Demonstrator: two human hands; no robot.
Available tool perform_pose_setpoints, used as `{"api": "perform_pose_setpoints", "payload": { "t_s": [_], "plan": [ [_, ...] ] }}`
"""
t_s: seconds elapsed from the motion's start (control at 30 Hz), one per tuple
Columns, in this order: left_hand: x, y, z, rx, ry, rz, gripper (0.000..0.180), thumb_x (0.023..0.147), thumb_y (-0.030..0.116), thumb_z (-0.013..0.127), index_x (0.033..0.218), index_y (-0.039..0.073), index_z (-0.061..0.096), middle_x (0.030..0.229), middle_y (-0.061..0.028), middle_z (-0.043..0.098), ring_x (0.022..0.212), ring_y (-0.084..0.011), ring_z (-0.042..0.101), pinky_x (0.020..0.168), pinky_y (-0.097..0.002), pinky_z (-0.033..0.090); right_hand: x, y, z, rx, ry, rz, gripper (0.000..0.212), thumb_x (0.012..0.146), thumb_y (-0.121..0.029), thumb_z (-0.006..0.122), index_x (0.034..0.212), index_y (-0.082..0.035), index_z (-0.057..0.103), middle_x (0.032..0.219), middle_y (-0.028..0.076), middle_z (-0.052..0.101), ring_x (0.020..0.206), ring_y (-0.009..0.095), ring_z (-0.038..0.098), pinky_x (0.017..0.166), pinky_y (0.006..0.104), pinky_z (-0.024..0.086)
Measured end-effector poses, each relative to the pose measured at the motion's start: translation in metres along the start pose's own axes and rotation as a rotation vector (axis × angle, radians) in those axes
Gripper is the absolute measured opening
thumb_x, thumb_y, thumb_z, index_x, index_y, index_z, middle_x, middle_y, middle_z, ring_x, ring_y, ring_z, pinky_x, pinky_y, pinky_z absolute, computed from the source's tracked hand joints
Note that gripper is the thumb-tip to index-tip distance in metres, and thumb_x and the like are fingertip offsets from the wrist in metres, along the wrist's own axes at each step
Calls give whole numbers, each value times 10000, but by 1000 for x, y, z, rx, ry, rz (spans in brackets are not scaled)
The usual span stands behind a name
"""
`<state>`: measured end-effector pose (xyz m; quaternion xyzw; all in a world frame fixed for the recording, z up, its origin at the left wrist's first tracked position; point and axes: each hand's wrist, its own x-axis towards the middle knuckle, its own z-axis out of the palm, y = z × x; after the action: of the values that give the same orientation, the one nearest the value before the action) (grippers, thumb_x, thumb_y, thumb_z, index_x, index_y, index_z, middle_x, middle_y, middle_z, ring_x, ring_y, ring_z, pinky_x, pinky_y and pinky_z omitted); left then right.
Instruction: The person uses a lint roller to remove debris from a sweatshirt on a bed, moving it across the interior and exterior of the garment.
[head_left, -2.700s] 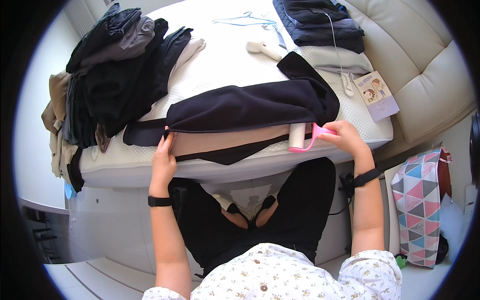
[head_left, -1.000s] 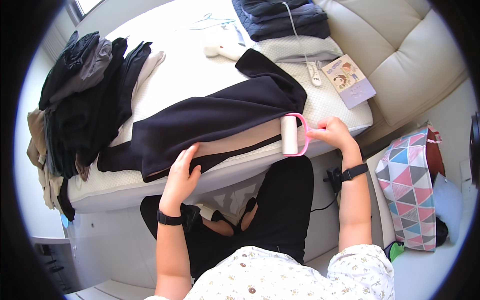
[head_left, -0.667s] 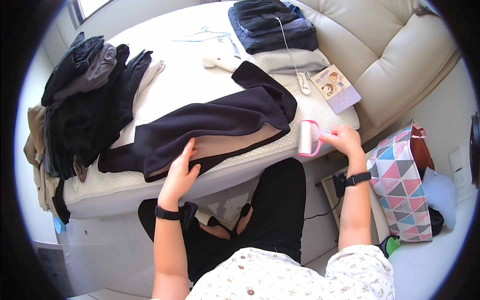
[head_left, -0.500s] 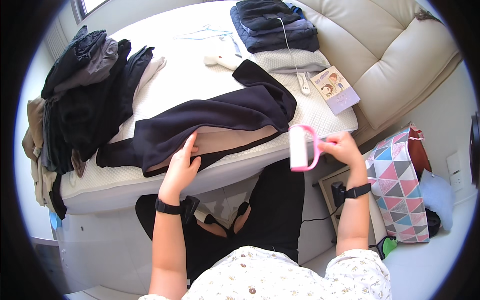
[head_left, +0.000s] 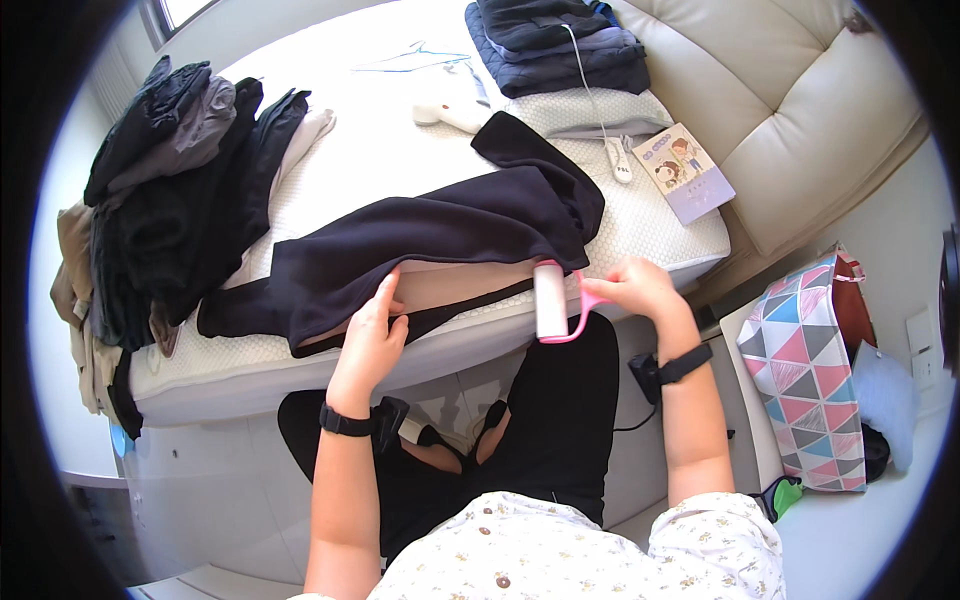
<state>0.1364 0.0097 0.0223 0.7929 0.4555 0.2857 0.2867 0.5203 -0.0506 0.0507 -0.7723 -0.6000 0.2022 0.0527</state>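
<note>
On the near side of the bed lies a black garment (head_left: 420, 225) with a beige lining (head_left: 460, 285) showing along its open edge. My left hand (head_left: 370, 340) rests at that edge, fingers stretched out and thumb apart; part of the fingers is hidden against the cloth. In my right hand (head_left: 635, 287) is the pink handle of a lint roller (head_left: 551, 305). Its white cylinder hangs upright in front of the garment's right end, overlapping the bed edge. Whether the roller touches the cloth, I cannot tell.
Dark clothes (head_left: 160, 210) are heaped at the left of the bed (head_left: 330, 180). Folded dark clothes (head_left: 560, 60), a white handheld appliance (head_left: 445, 112), a blue hanger (head_left: 410, 58), a corded white switch (head_left: 618, 160) and a book (head_left: 685, 172) lie farther back. A patterned bag (head_left: 805, 370) stands right.
My right hand has moved left with the lint roller, bringing it close to the garment's right end. My left hand stays at the garment's edge. The view has shifted slightly.
</note>
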Motion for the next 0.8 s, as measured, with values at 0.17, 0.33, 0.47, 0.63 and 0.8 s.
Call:
{"api": "perform_pose_setpoints", "payload": {
  "t_s": [0.17,0.33,0.47,0.63,0.8],
  "plan": [
    [0,1,-3,64,25,-17,661,810,-36,584,1433,80,399,913,-135,631,861,-260,631,823,-321,490,-26,35,-24,81,1,72,561,786,-554,648,615,-20,646,487,87,499,454,161,471,483,328,370],
    [2,4,-4,33,21,-18,668,807,-36,590,1435,86,398,913,-133,629,868,-272,628,820,-326,491,-34,9,-20,323,-150,-155,509,814,-457,695,608,2,618,460,28,415,458,113,411,469,312,339],
    [0,7,-7,20,-9,-47,671,809,-30,595,1438,86,391,939,-136,634,906,-268,626,851,-328,483,-16,-46,-6,227,26,-304,571,756,-568,700,584,-30,614,502,103,508,495,241,510,514,357,399],
    [-14,12,-21,-36,29,69,662,794,-37,622,1415,60,415,911,-129,623,882,-250,607,858,-342,471,-4,-59,-3,390,124,-515,475,622,-421,844,844,-45,656,662,110,594,592,231,541,591,335,430],
    [-33,22,-57,359,136,-2,602,622,-47,750,1195,56,597,817,-90,491,765,-246,497,740,-346,453,14,-49,21,236,423,-385,415,644,-205,808,1025,-121,666,874,137,674,814,342,654,712,403,520]
  ]
}}
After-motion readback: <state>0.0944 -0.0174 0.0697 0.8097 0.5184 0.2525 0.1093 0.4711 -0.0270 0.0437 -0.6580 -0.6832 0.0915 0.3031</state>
